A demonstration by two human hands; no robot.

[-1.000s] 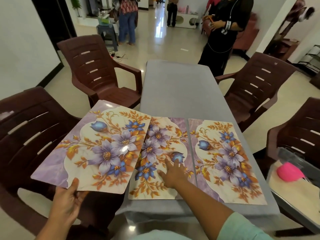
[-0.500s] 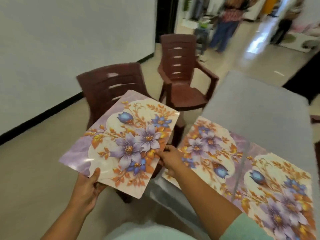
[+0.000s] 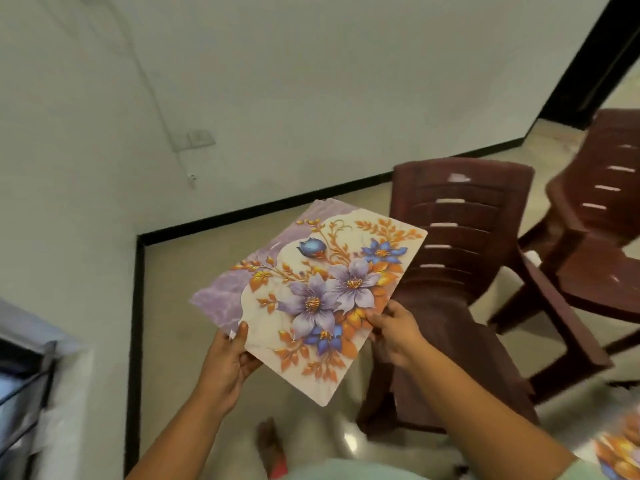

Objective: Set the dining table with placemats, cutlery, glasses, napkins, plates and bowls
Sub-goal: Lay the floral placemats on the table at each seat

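Both hands hold one floral placemat [image 3: 322,292] up in the air, over the floor and in front of a brown plastic chair [image 3: 460,258]. The left hand [image 3: 228,362] pinches its near edge, thumb on top; the right hand [image 3: 394,330] grips the right edge, fingers curled. No writing shows on it. Another placemat [image 3: 620,448] peeks in at the lower right corner.

The view has swung left, and both hands now carry the floral placemat [image 3: 311,299] clear of the table (over bare floor).
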